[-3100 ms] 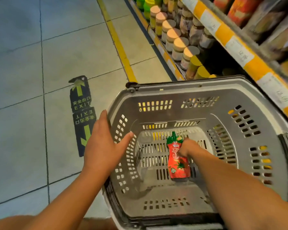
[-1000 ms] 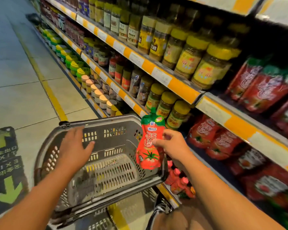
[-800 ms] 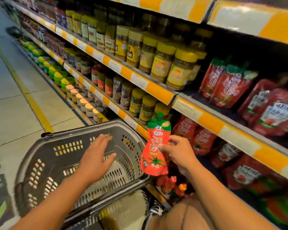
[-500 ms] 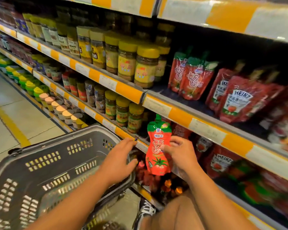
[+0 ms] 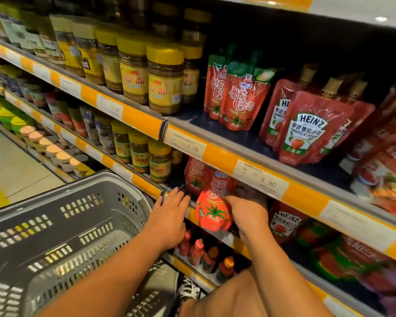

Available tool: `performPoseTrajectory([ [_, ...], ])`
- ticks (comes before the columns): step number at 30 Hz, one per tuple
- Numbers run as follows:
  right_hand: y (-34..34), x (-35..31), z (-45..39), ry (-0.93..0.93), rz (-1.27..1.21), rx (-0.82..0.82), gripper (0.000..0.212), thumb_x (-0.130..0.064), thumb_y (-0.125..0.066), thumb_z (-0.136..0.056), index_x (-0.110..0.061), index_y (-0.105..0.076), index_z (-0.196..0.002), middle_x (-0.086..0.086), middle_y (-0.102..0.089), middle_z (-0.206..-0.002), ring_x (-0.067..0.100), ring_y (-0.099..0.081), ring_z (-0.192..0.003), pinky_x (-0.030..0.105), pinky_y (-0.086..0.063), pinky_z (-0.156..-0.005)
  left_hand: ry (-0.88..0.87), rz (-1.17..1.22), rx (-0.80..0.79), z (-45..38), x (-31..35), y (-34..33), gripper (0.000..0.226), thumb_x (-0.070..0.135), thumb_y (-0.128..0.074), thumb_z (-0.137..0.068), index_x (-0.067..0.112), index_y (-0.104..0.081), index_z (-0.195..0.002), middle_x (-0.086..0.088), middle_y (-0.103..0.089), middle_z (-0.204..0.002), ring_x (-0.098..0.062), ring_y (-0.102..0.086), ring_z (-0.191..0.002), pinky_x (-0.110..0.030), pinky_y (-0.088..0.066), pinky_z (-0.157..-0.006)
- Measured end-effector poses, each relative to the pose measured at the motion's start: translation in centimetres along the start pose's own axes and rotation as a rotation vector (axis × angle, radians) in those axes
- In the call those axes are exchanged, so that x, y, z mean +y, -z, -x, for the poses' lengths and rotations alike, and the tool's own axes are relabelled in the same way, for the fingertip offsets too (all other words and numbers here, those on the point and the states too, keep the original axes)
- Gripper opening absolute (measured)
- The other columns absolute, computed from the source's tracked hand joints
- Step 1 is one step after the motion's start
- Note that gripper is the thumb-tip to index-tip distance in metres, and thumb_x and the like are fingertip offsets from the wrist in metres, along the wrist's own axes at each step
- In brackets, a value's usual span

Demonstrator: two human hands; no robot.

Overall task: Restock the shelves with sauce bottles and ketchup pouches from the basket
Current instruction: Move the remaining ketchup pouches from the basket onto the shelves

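1. Right hand (image 5: 247,213) grips the ketchup pouch (image 5: 212,211) by its right edge; long axis upright, spout end tipped back under the shelf edge (image 5: 247,161).
2. Left hand (image 5: 170,211) has fingers straight, tips touching the shelf lip just left of the pouch; holds nothing.
3. Matching pouches (image 5: 196,177) stand directly behind; the slot lies ahead of the right hand, the nearer one.
4. Grey basket (image 5: 62,202) at lower left.
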State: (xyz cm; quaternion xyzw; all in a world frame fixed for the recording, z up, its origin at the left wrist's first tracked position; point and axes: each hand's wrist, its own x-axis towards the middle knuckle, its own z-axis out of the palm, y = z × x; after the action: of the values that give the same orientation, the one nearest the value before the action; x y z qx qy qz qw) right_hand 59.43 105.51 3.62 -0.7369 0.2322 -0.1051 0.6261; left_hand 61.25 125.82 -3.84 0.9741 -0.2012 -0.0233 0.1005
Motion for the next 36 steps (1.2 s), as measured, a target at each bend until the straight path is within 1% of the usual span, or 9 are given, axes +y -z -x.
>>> performPoseTrajectory([
  [5,-1.1,-0.5,-0.6,0.064,-0.039,-0.007,0.02,-0.034,-0.081,-0.083,-0.026,-0.077,-0.101,-0.02,-0.075,-0.107,0.023,-0.062,-0.125,0.044,-0.048,-0.109,0.014,0.016,0.03,0.0,0.4,-0.3,0.083,0.024,-0.058,-0.091,0.019,-0.017,-0.163,-0.002,-0.011,-0.17,-0.023,0.004,-0.159,-0.056,-0.012,-0.127],
  [7,-1.6,-0.6,-0.9,0.185,-0.056,0.051,0.035,-0.033,-0.082,-0.087,-0.029,-0.069,-0.119,-0.016,-0.067,-0.132,0.019,-0.053,-0.136,0.043,-0.038,-0.117,0.019,0.013,0.038,0.0,0.3,-0.3,0.084,0.022,-0.058,-0.09,0.02,-0.016,-0.163,-0.001,-0.011,-0.17,-0.022,0.004,-0.159,-0.055,-0.012,-0.127],
  [9,-2.0,-0.9,-1.0,0.254,-0.102,0.079,0.039,-0.03,-0.082,-0.087,-0.035,-0.064,-0.121,-0.026,-0.061,-0.135,0.004,-0.05,-0.133,0.027,-0.035,-0.117,0.019,0.012,0.046,0.0,0.3,-0.5,0.084,0.022,-0.058,-0.09,0.02,-0.016,-0.163,-0.001,-0.011,-0.171,-0.022,0.004,-0.16,-0.055,-0.012,-0.127],
  [12,-2.4,-1.0,-0.6,0.273,-0.092,0.065,0.034,-0.028,-0.081,-0.089,-0.047,-0.057,-0.103,-0.057,-0.053,-0.104,-0.022,-0.046,-0.102,-0.011,-0.025,-0.087,0.021,0.018,0.051,-0.1,0.3,-0.6,0.084,0.021,-0.057,-0.089,0.02,-0.016,-0.163,0.0,-0.011,-0.171,-0.021,0.005,-0.16,-0.055,-0.013,-0.128],
  [15,-2.4,-0.1,-0.6,0.214,-0.081,0.033,0.028,-0.024,-0.081,-0.089,-0.032,-0.069,-0.113,-0.023,-0.068,-0.123,0.001,-0.058,-0.116,0.013,-0.037,-0.104,0.027,0.025,0.053,0.0,0.3,-0.7,0.084,0.022,-0.056,-0.09,0.021,-0.016,-0.163,0.001,-0.01,-0.171,-0.02,0.006,-0.159,-0.054,-0.013,-0.128],
  [17,-2.4,0.2,-0.1,0.146,0.018,0.006,0.025,-0.022,-0.078,-0.091,-0.021,-0.071,-0.115,-0.006,-0.071,-0.126,0.016,-0.062,-0.119,0.023,-0.042,-0.102,0.03,0.031,0.052,0.0,0.3,-0.6,0.084,0.024,-0.057,-0.09,0.021,-0.016,-0.163,0.001,-0.01,-0.171,-0.02,0.006,-0.159,-0.054,-0.013,-0.128],
  [24,-1.9,1.3,0.6,0.131,0.342,0.002,0.048,-0.021,-0.077,-0.087,-0.018,-0.061,-0.132,0.006,-0.07,-0.111,0.029,-0.067,-0.099,0.027,-0.048,-0.08,0.026,0.017,0.023,0.0,0.2,-0.4,0.088,0.029,-0.059,-0.09,0.022,-0.013,-0.164,0.002,-0.008,-0.172,-0.019,0.007,-0.16,-0.055,-0.012,-0.128],
  [28,-2.4,2.2,0.8,0.102,0.656,-0.022,0.044,-0.039,-0.072,-0.092,-0.013,-0.063,-0.126,0.009,-0.071,-0.114,0.032,-0.066,-0.103,0.027,-0.046,-0.077,0.033,0.025,0.024,-0.1,0.2,-0.4,0.089,0.03,-0.062,-0.089,0.022,-0.014,-0.164,0.002,-0.008,-0.172,-0.019,0.006,-0.16,-0.056,-0.013,-0.128],
  [36,-2.8,2.2,-0.3,0.199,0.641,0.058,0.026,-0.024,-0.074,-0.088,-0.016,-0.066,-0.112,0.008,-0.071,-0.112,0.033,-0.069,-0.102,0.034,-0.055,-0.081,0.037,0.02,0.026,-0.1,0.2,-0.7,0.09,0.027,-0.061,-0.088,0.023,-0.014,-0.164,0.002,-0.008,-0.172,-0.019,0.006,-0.159,-0.056,-0.012,-0.128],
])
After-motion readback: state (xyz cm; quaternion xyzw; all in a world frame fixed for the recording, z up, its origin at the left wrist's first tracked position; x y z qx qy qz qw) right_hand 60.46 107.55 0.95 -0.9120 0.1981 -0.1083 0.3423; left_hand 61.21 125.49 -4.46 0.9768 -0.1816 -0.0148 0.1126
